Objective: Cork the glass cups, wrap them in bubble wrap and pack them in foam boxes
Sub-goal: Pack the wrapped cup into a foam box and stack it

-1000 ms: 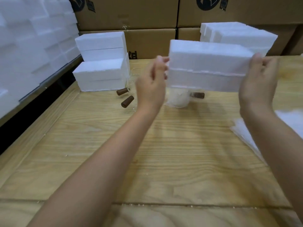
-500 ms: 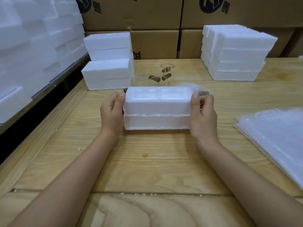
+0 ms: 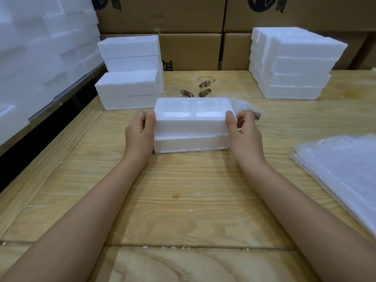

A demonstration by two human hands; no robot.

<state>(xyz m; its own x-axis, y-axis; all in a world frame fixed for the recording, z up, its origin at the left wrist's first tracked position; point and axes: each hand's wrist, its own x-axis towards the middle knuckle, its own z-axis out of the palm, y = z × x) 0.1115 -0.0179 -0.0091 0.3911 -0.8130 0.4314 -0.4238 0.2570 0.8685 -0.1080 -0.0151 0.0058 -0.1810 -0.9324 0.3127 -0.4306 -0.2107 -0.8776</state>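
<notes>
- Foam box (image 3: 191,127): two halves stacked, top one with two open cells, on table (image 3: 183,190), centre.
- Left hand (image 3: 139,133) and right hand (image 3: 245,135) each grip one end.
- Three corks (image 3: 204,92) just beyond it.
- One bubble wrap pile (image 3: 341,165) at right.

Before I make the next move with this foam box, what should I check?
1. The foam box sits flat on the table: ok.
2. The left hand and right hand grip its two ends: ok.
3. Both recesses in its top are empty: ok.
4. The wrapped cup lies close behind the right hand: ok.
5. The glass cups farther back are all corked: cannot tell.
6. The bubble wrap sheets lie at the right: ok.
</notes>
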